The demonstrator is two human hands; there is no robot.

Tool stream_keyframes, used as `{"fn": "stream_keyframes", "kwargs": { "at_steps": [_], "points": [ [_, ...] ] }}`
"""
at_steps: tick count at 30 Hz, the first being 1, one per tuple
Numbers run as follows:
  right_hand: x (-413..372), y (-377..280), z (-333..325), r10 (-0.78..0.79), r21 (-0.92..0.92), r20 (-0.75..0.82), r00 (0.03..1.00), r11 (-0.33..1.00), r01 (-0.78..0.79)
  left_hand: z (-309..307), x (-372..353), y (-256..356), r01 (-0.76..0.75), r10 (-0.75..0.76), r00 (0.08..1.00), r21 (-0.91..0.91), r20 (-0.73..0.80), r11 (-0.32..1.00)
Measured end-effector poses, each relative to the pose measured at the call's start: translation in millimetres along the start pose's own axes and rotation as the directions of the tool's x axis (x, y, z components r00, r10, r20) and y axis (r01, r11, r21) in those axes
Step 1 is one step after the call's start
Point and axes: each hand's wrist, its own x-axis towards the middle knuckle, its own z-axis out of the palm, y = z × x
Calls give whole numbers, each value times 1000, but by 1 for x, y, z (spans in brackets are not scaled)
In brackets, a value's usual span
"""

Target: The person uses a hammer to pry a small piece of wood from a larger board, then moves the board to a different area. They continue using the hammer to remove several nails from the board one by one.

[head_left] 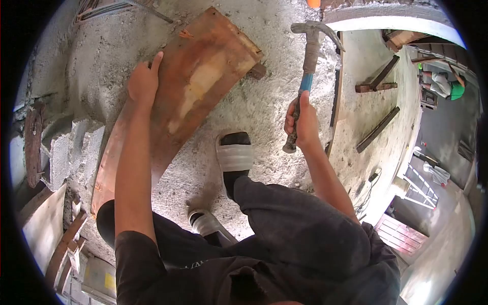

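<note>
A claw hammer [311, 48] with a grey head and a blue band on its handle is upright in my right hand [304, 122], the fingers wrapped round the grip. To the left, a long reddish-brown wooden board [183, 86] slants across the rough concrete floor. My left hand [144, 80] lies on the board's left edge, thumb and fingers partly visible; the fingers' undersides are hidden. A small wood block [256, 71] shows at the board's right edge. The hammer head is apart from the board.
Broken concrete blocks [71, 152] stand at the left. Steel rods [114, 7] lie at the top left. Past the floor's right edge are timber pieces [377, 129], a white ladder [421, 187] and a person in green [450, 85]. My sandaled foot [235, 155] is between my hands.
</note>
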Motion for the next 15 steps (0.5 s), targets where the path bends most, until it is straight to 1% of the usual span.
{"fn": "stream_keyframes", "kwargs": {
  "at_steps": [1,2,3,4,5,6,7,9,10,11,13,14,15],
  "points": [
    [0,3,1,-42,-16,-7,999,999,42,1,-1,0,10,-11,999,-13,-38,1000],
    [3,14,4,-32,-88,26,999,996,34,0,-1,0,12,-12,999,-14,-40,1000],
    [7,25,8,76,-103,54,996,992,-70,-8,-5,6,9,-9,1000,-20,1,1000],
    [11,32,11,100,-118,71,992,989,-91,-13,-6,9,5,-4,999,-26,39,1000],
    [15,37,11,125,-132,87,988,985,-113,-12,-3,10,3,-2,999,-28,34,1000],
    [11,27,15,97,-141,36,995,986,-91,-6,0,5,4,-4,1000,-12,4,1000],
    [7,20,15,107,-140,37,994,985,-101,-3,-3,1,4,-3,1000,11,-15,1000],
    [3,9,7,20,-87,46,999,996,-16,-3,-4,2,2,-2,1000,20,21,1000],
    [3,8,5,15,-34,32,999,999,-14,-8,-3,4,9,-10,999,22,43,1000],
    [2,14,4,16,-36,32,999,999,-15,-10,-4,5,11,-12,999,21,44,1000],
    [1,31,7,-91,-135,-3,996,987,89,-14,-6,7,14,-11,997,-29,78,999],
    [0,35,10,-92,-256,29,995,962,97,-12,-7,6,17,-14,997,-32,74,999],
    [5,38,15,37,-239,54,998,971,-23,-9,-8,6,13,-13,1000,-23,0,1000]
  ]
}}
